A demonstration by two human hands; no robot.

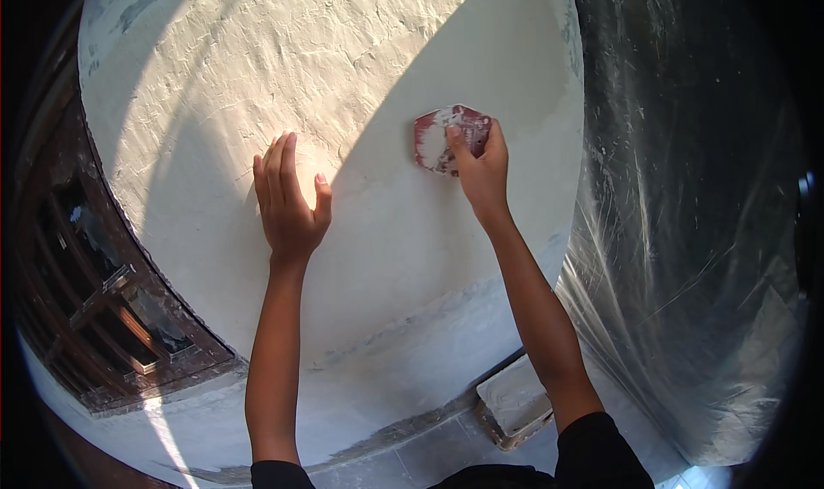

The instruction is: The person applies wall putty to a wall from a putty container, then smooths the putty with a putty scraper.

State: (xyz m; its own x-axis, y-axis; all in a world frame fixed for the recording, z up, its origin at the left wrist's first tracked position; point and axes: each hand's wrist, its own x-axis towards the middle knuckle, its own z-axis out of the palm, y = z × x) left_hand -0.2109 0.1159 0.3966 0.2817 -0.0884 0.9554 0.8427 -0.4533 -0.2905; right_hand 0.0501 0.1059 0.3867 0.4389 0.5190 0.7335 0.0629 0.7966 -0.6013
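My left hand [287, 199] lies against a pale plastered wall [378, 231], its fingers stretched out and the thumb apart. Farther right, my right hand [486, 170] grips a flat, many-sided dark red plate-like tool [439, 140] smeared with white. Its thumb presses on the near face of this tool, while the other fingers are mostly hidden behind the edge. The tool is up against the shaded, smoother part of the wall, and its exact kind I cannot tell. Rough, wrinkled texture shows in the sunlit wall area above my left hand.
A dark wooden window frame [103, 309] stands on the left. Clear plastic sheeting [661, 231] hangs along the right side. Below, a dusty, shallow rectangular tray [518, 400] sits on the tiled floor [429, 446] near the wall's base, partly behind my right forearm.
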